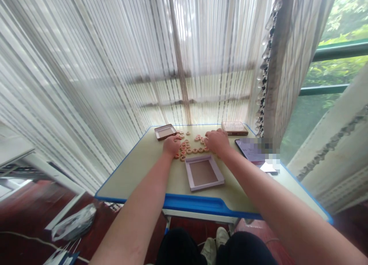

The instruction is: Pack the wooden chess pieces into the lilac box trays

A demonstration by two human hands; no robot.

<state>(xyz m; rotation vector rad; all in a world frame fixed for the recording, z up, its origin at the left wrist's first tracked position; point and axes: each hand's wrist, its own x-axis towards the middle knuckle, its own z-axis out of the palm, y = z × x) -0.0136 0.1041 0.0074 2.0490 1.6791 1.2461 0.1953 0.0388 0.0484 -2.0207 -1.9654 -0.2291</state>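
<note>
Several round wooden game pieces [190, 145] with red marks lie scattered on the far half of a pale desk [143, 169] with a blue rim. My left hand [171, 145] rests on the left side of the pile, its fingers curled over pieces. My right hand [217, 141] lies on the right side, knuckles up, fingers bent down onto pieces. What each hand grips is hidden under it. An empty shallow box tray [204, 173] with pale lilac walls sits just in front of the pile, between my forearms.
A brown box lid [165, 131] lies at the back left, a flat boxed board [234, 128] at the back right. A dark tablet [253, 150] and white paper lie at the right edge. Striped curtains hang behind. A plastic bag [75, 223] lies on the floor.
</note>
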